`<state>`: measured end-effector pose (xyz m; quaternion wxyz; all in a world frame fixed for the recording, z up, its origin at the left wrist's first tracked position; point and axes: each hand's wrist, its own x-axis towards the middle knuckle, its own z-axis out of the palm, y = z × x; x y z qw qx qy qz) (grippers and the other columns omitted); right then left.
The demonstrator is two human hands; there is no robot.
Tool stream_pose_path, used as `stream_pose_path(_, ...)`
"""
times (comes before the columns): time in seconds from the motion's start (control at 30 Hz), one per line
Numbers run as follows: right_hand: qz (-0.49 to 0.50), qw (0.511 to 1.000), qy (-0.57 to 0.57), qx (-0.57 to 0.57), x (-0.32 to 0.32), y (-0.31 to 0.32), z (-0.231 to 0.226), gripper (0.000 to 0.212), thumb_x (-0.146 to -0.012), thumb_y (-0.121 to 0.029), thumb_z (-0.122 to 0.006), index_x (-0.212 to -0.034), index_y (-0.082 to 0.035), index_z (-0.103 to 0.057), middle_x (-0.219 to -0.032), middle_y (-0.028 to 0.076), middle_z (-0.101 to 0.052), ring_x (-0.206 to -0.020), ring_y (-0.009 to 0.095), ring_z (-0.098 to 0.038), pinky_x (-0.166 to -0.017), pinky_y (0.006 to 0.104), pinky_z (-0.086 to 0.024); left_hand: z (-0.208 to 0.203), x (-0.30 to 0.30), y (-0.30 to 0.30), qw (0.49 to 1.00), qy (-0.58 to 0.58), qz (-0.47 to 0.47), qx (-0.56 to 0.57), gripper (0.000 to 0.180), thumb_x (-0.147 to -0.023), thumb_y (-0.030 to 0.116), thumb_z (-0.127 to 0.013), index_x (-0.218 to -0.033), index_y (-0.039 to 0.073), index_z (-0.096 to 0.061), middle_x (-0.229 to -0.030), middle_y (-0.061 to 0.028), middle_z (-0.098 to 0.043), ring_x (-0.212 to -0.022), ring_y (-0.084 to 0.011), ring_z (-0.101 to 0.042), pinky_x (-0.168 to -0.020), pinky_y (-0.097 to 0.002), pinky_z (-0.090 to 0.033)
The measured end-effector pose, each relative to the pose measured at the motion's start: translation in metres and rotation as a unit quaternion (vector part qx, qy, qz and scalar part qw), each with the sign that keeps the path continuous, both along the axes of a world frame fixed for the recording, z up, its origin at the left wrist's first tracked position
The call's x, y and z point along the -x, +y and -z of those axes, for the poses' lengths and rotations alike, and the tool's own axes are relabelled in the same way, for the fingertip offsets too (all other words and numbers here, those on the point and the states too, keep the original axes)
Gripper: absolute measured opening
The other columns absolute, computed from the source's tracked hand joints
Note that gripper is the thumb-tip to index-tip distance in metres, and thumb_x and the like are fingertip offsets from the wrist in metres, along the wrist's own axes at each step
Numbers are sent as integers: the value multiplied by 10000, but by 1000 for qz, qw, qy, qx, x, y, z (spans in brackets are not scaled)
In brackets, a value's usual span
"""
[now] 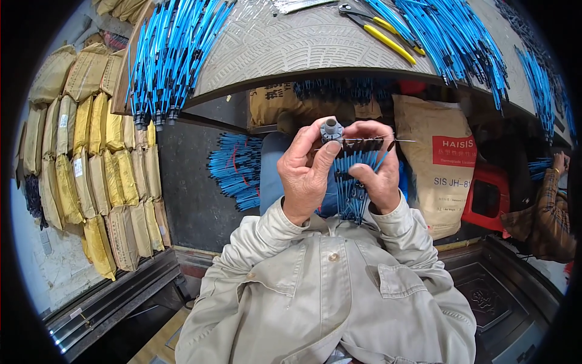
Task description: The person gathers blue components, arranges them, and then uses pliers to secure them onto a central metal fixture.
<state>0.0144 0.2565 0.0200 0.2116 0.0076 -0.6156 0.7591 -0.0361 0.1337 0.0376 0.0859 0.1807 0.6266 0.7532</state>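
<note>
The worker's left hand (307, 167) pinches a grey flanged fitting (331, 129), right hand (383, 173) grasping blue strands (350, 193)—seemingly for alignment—with pliers (388, 42) handy by the worktop's (285, 51) near edge.

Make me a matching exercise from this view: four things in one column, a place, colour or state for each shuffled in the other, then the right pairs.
Things
1. Pliers
2. Wrapped packages
3. Plastic seat
4. Round fitting

Place, colour or state
A. Red, beside the brown sack
B. Grey, held in the left hand
C. With yellow handles, on the table
D. Stacked at the picture's left

Right pairs: 1-C, 2-D, 3-A, 4-B
</note>
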Motion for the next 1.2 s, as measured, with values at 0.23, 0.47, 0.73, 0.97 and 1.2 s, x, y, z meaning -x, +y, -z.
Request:
stream_pose_path(0.23, 72, 986, 134, 74, 10, 3, -1, 423, -911, -326, -552, -1173, -15, -433, -1090, 146, -513, -958, 221, -580, -847, 356, -482, -4, -1, -1, 1000, 4, 10, 13, 388, -881, 113, -614, -1210, -68, -515, -1070, -140, -626, -973, -148, -592, -873, -259, -455)
stream_pose_path(0.47, 60, 986, 158, 13, 8, 16, -1, 279, -962, -207, -461, -1136, 5, -510, -1097, 168, -516, -821, 224, -627, -784, 357, -518, -9, -3, 1, 999, -24, 18, -16, 323, -857, 54, -634, -1163, -29, -570, -988, -21, -570, -869, -66, -548, -756, -188, -444)
stream_pose_path(0.73, 68, 994, 57, 61, 5, 7, -8, 328, -913, -173, -545, -1177, 19, -515, -1055, 137, -547, -838, 212, -623, -784, 318, -508, -10, -2, -2, 998, -56, 20, -36, 326, -865, 56, -627, -1176, -21, -567, -994, -34, -605, -884, -74, -559, -776, -195, -448)
stream_pose_path(0.97, -16, 999, -46, 1, 2, 0, 0, 435, -766, -39, -677, -1160, -11, -495, -997, 65, -544, -902, 127, -538, -825, 252, -430, -16, -1, -7, 991, -112, 38, -57, 383, -899, 147, -588, -1208, -66, -515, -1058, -158, -634, -989, -173, -590, -911, -281, -425)
stream_pose_path(1.2, -21, 998, -59, -27, -3, -1, 3, 365, -755, -60, -719, -1049, -43, -502, -951, 8, -510, -860, 66, -480, -774, 214, -405, -18, -2, -10, 992, -110, 38, -44, 367, -906, 146, -576, -1197, -72, -522, -1053, -156, -636, -983, -171, -591, -902, -275, -427)
